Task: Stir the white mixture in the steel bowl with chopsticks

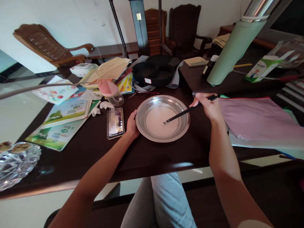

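A wide, shallow metal bowl stands on the dark table in front of me, with a milky, pale liquid in it. My left hand grips the bowl's left rim, the thumb on the rim and the other fingers mostly hidden. Black chopsticks are held in my right hand, above the bowl's right side. They slant down to the left, and their tips dip into the liquid near the bowl's middle. Just left of my left hand lies a phone with its screen lit and partly blurred out.
Books, crumpled tissues and a pink-lidded cup lie to the left, beyond a glass dish. Behind the bowl is a black bag. At right are a pink cloth-like sheet and a tall green flask.
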The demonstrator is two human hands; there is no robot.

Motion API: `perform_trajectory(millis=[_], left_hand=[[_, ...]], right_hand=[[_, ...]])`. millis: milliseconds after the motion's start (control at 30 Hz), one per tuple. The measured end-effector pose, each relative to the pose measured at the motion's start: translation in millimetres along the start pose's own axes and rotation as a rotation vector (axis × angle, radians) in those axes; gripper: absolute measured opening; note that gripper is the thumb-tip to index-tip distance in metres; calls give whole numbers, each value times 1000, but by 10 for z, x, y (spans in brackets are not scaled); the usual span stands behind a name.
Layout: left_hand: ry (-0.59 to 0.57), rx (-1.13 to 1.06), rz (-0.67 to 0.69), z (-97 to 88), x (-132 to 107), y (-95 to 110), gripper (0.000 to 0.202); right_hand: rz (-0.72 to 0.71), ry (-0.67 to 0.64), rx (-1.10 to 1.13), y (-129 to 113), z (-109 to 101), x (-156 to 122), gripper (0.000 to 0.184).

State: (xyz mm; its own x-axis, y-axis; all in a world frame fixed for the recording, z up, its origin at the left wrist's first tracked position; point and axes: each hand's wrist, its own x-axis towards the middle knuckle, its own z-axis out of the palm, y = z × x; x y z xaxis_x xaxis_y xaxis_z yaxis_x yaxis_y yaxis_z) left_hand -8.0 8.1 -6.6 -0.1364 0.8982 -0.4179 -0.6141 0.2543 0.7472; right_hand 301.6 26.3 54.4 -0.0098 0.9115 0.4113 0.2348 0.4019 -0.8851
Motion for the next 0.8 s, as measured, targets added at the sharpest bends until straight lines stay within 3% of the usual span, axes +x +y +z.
perform_trajectory(millis=[100, 167, 400, 633, 800], left_hand=[[-5, 19, 7, -6, 4, -1, 26], [-6, 28, 13, -9, 5, -1, 28], [-24, 33, -16, -12, 1, -1, 32], [-13, 38, -1, -15, 13, -3, 30], [-21, 29, 5, -11, 7, 1, 29]], right_hand=[[21, -170, 6, -57, 79, -14, 50], [5, -215, -8, -68, 116, -14, 50], [-2, 41, -37, 4, -27, 4, 51], [-17, -199, -3, -62, 116, -8, 48], [-27, 17, -45, 26, 3, 15, 48]])
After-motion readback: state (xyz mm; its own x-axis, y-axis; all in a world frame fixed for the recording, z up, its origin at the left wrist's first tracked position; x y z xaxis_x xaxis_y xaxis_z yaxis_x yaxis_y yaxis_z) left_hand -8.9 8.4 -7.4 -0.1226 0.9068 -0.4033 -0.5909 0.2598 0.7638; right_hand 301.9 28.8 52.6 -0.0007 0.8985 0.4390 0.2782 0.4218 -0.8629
